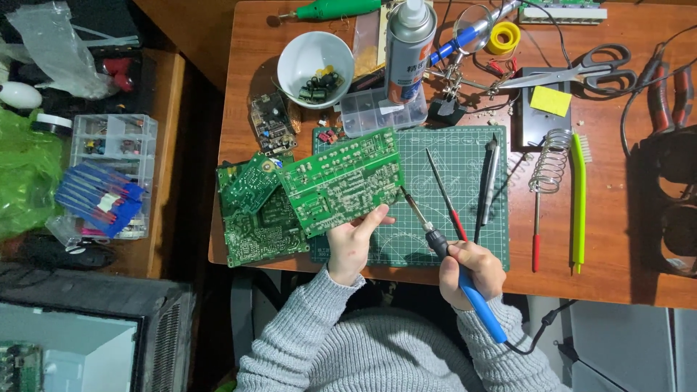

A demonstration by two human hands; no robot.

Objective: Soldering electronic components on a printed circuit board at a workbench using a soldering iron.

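The left hand (350,245) is gripping a green printed circuit board (341,181) over the green cutting mat (465,156); the right hand (472,272) is clasping a blue-handled soldering iron (450,254), best steadied, tip beside the board's edge.

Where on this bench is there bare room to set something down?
Bare wood lies right of the green brush, below the scissors, up to the table edge. A narrow strip of the cutting mat shows between the circuit board and the screwdriver. The back, around the bowl and spray can, is crowded.
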